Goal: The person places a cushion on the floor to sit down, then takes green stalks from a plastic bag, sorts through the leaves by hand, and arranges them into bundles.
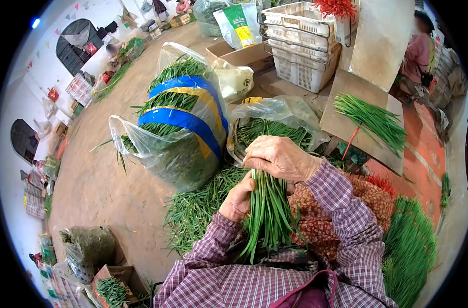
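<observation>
I hold a bundle of green stalks (269, 208) upright before me, above my lap, its long leaf ends hanging down towards me; my left hand (237, 198) is clamped on the bundle's left side, thumb up near the top; my right hand (281, 160) is bent over the top end, its fingers closed there, though I cannot tell just what the hidden fingertips press; patterned red cloth (316, 233) lies just beside the stalks, on my right.

Loose greens (200, 208) are heaped on the floor (116, 174) to my left; just beyond my hands an open plastic bag (295, 110) holds more greens, and next to it stands a big clear sack (187, 159) banded in blue and yellow, stuffed full; ahead on my right, a finished-looking bunch (372, 120) lies on a board surface (341, 114), with a red strip (351, 142) near its left side; a thick stack of long greens (409, 251) rests by my right elbow; farther off stand stacked white baskets (298, 56).
</observation>
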### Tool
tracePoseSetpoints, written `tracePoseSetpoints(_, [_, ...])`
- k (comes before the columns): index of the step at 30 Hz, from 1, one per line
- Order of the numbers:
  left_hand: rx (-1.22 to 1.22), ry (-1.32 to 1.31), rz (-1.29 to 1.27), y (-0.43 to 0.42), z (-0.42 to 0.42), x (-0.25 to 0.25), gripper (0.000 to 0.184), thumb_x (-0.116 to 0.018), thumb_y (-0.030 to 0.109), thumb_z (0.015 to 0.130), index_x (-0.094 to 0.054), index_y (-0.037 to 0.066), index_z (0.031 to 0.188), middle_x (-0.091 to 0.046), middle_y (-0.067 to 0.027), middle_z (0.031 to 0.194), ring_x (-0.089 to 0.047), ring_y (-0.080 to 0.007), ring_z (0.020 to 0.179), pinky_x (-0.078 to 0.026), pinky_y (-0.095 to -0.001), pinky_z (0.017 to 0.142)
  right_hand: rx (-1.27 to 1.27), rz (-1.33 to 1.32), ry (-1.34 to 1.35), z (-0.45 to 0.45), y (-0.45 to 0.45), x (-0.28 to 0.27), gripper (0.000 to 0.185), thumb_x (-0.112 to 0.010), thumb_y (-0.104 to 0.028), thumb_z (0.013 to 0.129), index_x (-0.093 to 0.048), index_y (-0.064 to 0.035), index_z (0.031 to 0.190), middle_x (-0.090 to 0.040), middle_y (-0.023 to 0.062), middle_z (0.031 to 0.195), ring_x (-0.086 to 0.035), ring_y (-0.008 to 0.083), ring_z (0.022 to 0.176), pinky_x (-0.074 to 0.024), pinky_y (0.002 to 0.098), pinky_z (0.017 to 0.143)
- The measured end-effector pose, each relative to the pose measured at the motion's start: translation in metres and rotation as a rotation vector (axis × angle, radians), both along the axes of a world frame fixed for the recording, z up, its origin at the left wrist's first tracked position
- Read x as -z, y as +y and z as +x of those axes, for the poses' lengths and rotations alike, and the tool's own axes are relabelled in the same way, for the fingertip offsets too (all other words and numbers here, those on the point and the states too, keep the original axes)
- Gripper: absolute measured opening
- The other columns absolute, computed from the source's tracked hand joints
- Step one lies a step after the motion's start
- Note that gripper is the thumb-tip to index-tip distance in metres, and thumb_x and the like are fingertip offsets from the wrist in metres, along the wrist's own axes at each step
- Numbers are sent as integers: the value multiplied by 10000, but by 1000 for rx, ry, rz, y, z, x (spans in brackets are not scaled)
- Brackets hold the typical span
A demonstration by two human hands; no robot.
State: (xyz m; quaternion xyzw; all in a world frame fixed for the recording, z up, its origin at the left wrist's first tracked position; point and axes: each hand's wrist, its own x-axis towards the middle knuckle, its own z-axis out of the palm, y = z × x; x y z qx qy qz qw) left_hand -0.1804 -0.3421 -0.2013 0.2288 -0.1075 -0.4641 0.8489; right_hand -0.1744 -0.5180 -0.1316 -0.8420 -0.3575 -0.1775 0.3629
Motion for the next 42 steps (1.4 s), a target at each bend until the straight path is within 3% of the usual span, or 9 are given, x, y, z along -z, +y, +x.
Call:
tracePoseSetpoints(6, [-32, 139, -95, 4, 9, 7, 713, -817, 195, 690, -454, 24, 1279, -537, -177, 1217, -598, -323, 1040, -544, -477, 861, -28, 31, 25, 6, 1, 1, 246, -533, -256, 905, -680, -62, 867, -633, 76, 830, -602, 267, 850, -487, 378, 739])
tracePoseSetpoints(8, [-21, -117, 265, -2, 0, -22, 582, -742, 91, 745, -466, 8, 1250, -554, -171, 1172, -607, -323, 1016, -552, -456, 847, -53, 16, 8, 9, 1, 4, 254, -526, -260, 908, -678, -59, 879, -618, 89, 847, -602, 285, 808, -487, 384, 723])
tracePoseSetpoints(11, [9, -222, 318, -14, 2, -25, 583, -655, 5, 750, -411, -11, 1280, -589, -137, 1022, -624, -288, 926, -557, -404, 811, -90, 63, 255, 5, 1, -3, 234, -538, -248, 912, -662, -50, 936, -631, 93, 865, -613, 255, 757, -493, 369, 703])
tracePoseSetpoints(13, [-36, -212, 294, -18, -1, -30, 604, -660, 4, 731, -402, -8, 1277, -584, -102, 911, -619, -244, 856, -550, -380, 785, 101, 410, 256, 2, 6, -6, 229, -550, -229, 919, -637, -32, 995, -648, 72, 841, -622, 202, 747, -501, 344, 718])
tracePoseSetpoints(16, [-39, -247, 181, -18, 6, -32, 567, -671, -4, 745, -420, 11, 1253, -591, -84, 925, -625, -198, 842, -559, -323, 750, 401, 435, 314, -3, -14, -11, 202, -546, -157, 927, -615, -8, 1044, -662, 69, 918, -621, 122, 776, -514, 256, 665])
tracePoseSetpoints(20, [-87, -190, 237, -14, 9, -31, 595, -678, -3, 727, -419, 9, 1262, -584, -74, 936, -615, -176, 861, -554, -288, 729, 309, 433, 291, -36, -9, -21, 141, -557, -106, 909, -605, 27, 922, -636, 74, 704, -588, 101, 546, -498, 253, 478])
tracePoseSetpoints(27, [-123, -183, 266, -11, 8, -36, 552, -634, -46, 753, -430, -2, 1265, -564, -77, 1090, -606, -165, 939, -540, -296, 786, 409, 254, 248, -48, 11, -9, 189, -676, -129, 791, -609, 46, 812, -641, 172, 727, -651, 282, 622, -519, 331, 589])
tracePoseSetpoints(37, [-97, -201, 284, -6, 7, -39, 600, -598, -82, 757, -400, 20, 1313, -549, -77, 1137, -606, -145, 951, -539, -290, 809, 429, 223, 338, -43, 13, -14, 211, -695, -156, 770, -626, 43, 793, -652, 174, 701, -660, 255, 609, -509, 329, 543])
tracePoseSetpoints(42, [-84, -164, 281, -1, 10, -32, 636, -585, -52, 749, -354, 22, 1337, -531, -66, 1105, -616, -139, 905, -562, -288, 758, 333, 404, 397, -34, 6, 1, 212, -654, -157, 797, -637, 54, 808, -629, 142, 644, -600, 134, 545, -470, 294, 515])
